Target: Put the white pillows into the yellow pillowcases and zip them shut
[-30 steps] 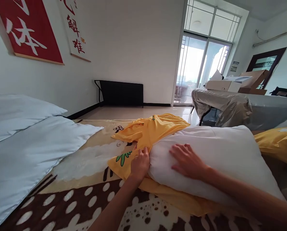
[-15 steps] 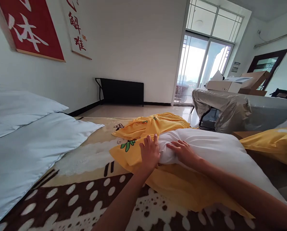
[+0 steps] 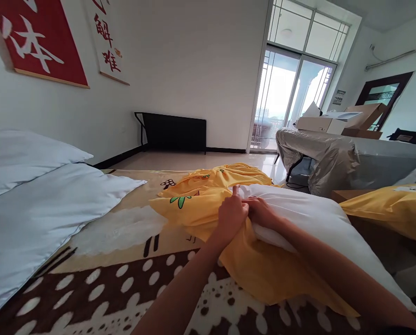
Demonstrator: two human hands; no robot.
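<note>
A yellow pillowcase (image 3: 260,274) with green leaf prints lies spread and bunched on the patterned blanket (image 3: 124,251). The near end of a white pillow (image 3: 308,209) rests on it, coming in from the right. My left hand (image 3: 233,211) is closed on the pillowcase beside the pillow's end, drawing the cloth up into folds. Right against it, my right hand (image 3: 265,214) is closed on the tip of the pillow. The fingertips of both hands are partly hidden where they meet.
Two white pillows (image 3: 64,200) are stacked at the left. Another yellow-covered pillow (image 3: 392,207) lies at the right, near a plastic-wrapped piece of furniture (image 3: 385,163) with cardboard boxes (image 3: 363,118) on top. A black folded panel (image 3: 174,132) leans on the far wall.
My left hand has moved right and closed on the pillowcase, pulling its edge up against the pillow's end. My right hand has curled in, and the two hands now meet.
</note>
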